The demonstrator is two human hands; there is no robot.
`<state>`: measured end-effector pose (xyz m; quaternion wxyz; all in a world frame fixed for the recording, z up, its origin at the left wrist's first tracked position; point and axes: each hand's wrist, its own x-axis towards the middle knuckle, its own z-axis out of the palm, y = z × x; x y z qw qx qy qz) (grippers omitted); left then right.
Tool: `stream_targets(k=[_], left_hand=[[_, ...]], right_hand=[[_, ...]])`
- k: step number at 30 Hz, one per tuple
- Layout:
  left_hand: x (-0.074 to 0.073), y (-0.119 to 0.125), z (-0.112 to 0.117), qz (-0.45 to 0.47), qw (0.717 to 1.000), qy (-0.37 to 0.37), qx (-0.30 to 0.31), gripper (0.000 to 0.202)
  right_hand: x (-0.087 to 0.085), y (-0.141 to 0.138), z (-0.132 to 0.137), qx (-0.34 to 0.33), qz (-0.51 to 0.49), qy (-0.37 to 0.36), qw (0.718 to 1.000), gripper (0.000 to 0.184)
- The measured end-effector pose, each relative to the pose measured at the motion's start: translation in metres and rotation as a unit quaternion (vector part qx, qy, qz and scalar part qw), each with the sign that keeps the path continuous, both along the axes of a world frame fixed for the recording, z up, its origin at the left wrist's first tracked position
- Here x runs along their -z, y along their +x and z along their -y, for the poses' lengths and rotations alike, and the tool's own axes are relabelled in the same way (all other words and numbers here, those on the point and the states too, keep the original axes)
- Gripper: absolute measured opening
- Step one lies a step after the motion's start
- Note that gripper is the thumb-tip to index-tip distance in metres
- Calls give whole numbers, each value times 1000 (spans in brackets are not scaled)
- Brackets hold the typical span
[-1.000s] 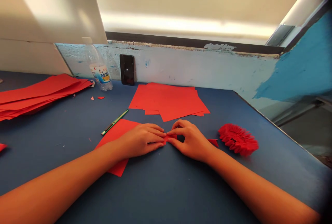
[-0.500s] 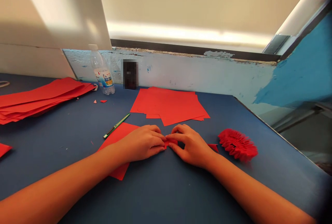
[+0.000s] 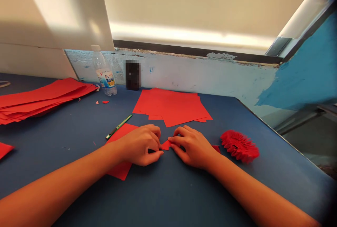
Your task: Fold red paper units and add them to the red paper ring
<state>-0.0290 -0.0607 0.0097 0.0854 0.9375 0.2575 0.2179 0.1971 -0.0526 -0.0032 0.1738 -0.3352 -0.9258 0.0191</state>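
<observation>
A small folded piece of red paper (image 3: 165, 145) lies between my two hands, its middle showing a pointed, triangular shape. My right hand (image 3: 193, 148) grips its right end between thumb and fingers. At the left tip, the curled fingers of my left hand (image 3: 144, 146) close on the paper, with the thumb just below. A larger red sheet (image 3: 122, 171) sits partly under my left wrist. Past my right hand, a red corner of paper (image 3: 216, 148) pokes out beside a ring of pleated red paper (image 3: 240, 146).
A green utility knife (image 3: 118, 127) lies by the larger sheet. Square red sheets (image 3: 173, 104) are stacked toward the wall; long red strips (image 3: 44, 97) lie at left. A plastic bottle (image 3: 105, 74) and a dark blurred-out object (image 3: 133, 75) stand against the wall. Small red scraps (image 3: 105, 102) lie nearby.
My left hand has shifted slightly left and its fingers have curled more, uncovering the middle of the folded paper. My right hand keeps its grip almost in place.
</observation>
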Motion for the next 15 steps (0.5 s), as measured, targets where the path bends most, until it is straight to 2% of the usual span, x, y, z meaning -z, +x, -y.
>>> stream_targets(k=[3, 5, 7, 10, 15], left_hand=[[2, 2, 0, 8, 999, -23, 29, 29], [4, 4, -1, 29, 998, -47, -4, 31], [6, 7, -2, 38, 995, -69, -66, 31], [7, 9, -3, 32, 988, -66, -135, 16], [10, 10, -4, -16, 991, -27, -127, 20]], right_hand=[[1, 0, -2, 24, -9, -6, 1000, 20], [1, 0, -4, 35, -7, -12, 999, 20], [1, 0, -5, 37, -3, -18, 999, 18], [1, -1, -7, 44, -18, -37, 998, 12], [8, -4, -8, 76, -93, -116, 986, 11]])
